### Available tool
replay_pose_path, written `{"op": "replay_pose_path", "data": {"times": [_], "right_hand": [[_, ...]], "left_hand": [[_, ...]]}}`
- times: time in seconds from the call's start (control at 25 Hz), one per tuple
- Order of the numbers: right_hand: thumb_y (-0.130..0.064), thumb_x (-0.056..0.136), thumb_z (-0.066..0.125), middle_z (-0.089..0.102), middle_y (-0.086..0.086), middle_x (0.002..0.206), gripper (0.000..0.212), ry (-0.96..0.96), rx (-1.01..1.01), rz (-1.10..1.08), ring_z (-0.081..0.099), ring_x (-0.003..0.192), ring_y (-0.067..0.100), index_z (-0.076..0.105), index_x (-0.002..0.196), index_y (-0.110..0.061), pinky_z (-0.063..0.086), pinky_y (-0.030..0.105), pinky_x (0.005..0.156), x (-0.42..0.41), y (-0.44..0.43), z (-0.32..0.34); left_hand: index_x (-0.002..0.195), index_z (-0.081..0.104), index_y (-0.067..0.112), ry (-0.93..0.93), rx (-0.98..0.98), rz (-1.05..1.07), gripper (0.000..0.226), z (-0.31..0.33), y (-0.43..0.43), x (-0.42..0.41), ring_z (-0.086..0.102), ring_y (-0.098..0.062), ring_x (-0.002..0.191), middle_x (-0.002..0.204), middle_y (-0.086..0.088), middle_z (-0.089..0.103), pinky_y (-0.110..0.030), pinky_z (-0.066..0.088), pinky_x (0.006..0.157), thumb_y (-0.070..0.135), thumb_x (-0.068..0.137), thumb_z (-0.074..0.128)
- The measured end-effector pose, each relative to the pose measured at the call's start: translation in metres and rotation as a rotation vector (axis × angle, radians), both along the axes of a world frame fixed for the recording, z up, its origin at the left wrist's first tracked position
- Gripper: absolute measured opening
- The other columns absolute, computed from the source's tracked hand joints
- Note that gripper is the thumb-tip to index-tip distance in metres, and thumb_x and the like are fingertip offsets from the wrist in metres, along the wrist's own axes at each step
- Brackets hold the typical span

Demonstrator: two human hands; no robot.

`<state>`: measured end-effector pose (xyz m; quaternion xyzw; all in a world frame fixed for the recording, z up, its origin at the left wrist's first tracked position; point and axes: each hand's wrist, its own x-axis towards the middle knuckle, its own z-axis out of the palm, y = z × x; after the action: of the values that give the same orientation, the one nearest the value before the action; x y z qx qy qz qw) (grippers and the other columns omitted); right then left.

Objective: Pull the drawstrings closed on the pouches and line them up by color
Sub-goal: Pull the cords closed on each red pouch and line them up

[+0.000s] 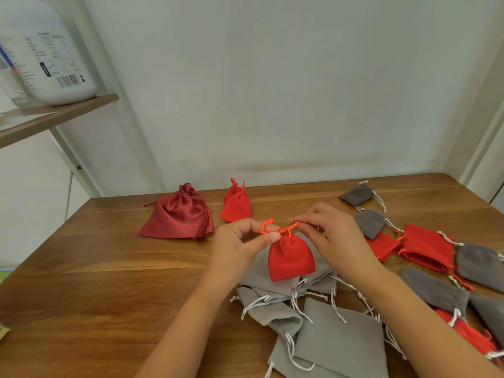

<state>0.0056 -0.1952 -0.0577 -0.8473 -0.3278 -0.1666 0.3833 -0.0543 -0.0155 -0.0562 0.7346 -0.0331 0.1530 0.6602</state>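
A small red pouch (290, 259) hangs between my hands above the table, its mouth gathered tight. My left hand (240, 242) pinches the left loop of its red drawstring (266, 226). My right hand (331, 233) pinches the right end of the same string. Farther back, a closed dark red satin pouch (177, 215) and a closed small red pouch (236, 204) sit side by side. Light grey pouches (327, 339) lie heaped under my hands. Dark grey pouches (357, 195) and red pouches (425, 248) are scattered to the right.
The wooden table (95, 282) meets a pale wall at the back. A shelf (54, 115) at upper left carries a large white plastic jug (46, 53). A doorframe stands at the far right.
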Motion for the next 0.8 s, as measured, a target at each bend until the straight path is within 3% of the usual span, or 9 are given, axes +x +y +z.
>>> {"op": "replay_pose_path", "data": {"times": [0.2,0.4,0.48,0.56,0.68,0.8], "right_hand": [[-0.006,0.087,0.064,0.064,0.004,0.084,0.016,-0.024,-0.088,-0.143,0.061,0.077,0.023,0.075,0.098,-0.01,0.044,0.029,0.066,0.01,-0.006,-0.003],[-0.007,0.089,0.062,0.066,0.006,0.089,0.017,-0.01,-0.084,-0.17,0.06,0.083,0.021,0.075,0.099,-0.01,0.04,0.026,0.07,0.012,-0.006,-0.003],[-0.009,0.089,0.063,0.063,0.003,0.084,0.016,0.008,-0.092,-0.155,0.059,0.079,0.019,0.075,0.099,-0.011,0.037,0.022,0.068,0.012,-0.004,-0.005],[-0.01,0.087,0.066,0.055,-0.012,0.075,0.014,-0.007,-0.075,-0.089,0.055,0.069,0.006,0.076,0.096,-0.014,0.033,0.009,0.063,0.009,-0.003,-0.007],[-0.003,0.082,0.07,0.056,-0.024,0.078,0.019,-0.013,0.044,-0.01,0.057,0.062,-0.006,0.076,0.094,-0.016,0.038,0.001,0.064,0.005,-0.002,-0.009],[-0.003,0.082,0.069,0.065,-0.023,0.086,0.022,-0.004,0.215,0.031,0.063,0.076,-0.006,0.076,0.096,-0.018,0.047,0.008,0.071,-0.003,0.005,-0.004]], "left_hand": [[0.067,0.071,0.015,-0.049,0.008,-0.061,0.006,0.001,-0.008,-0.003,0.066,-0.005,0.073,0.071,0.004,0.072,-0.015,0.049,0.083,0.015,0.064,0.076],[0.064,0.073,0.023,-0.04,0.014,-0.116,0.012,0.002,-0.012,-0.005,0.067,-0.007,0.077,0.073,0.003,0.072,-0.023,0.052,0.075,0.014,0.065,0.081],[0.069,0.071,0.016,-0.045,-0.032,-0.122,0.004,0.005,-0.01,-0.005,0.067,-0.009,0.08,0.078,0.001,0.073,-0.02,0.05,0.077,0.013,0.068,0.073],[0.08,0.064,-0.001,-0.016,-0.088,-0.125,0.018,0.007,-0.008,-0.006,0.068,-0.009,0.077,0.085,-0.002,0.075,-0.017,0.05,0.072,0.015,0.073,0.066],[0.085,0.06,-0.01,0.052,-0.148,-0.089,0.022,0.015,-0.004,-0.006,0.059,-0.007,0.052,0.069,-0.004,0.072,-0.016,0.044,0.051,0.011,0.08,0.061],[0.077,0.069,-0.004,0.122,-0.082,0.027,0.015,0.014,0.001,-0.004,0.043,-0.004,0.041,0.05,-0.001,0.06,-0.014,0.036,0.045,0.009,0.083,0.066]]}}
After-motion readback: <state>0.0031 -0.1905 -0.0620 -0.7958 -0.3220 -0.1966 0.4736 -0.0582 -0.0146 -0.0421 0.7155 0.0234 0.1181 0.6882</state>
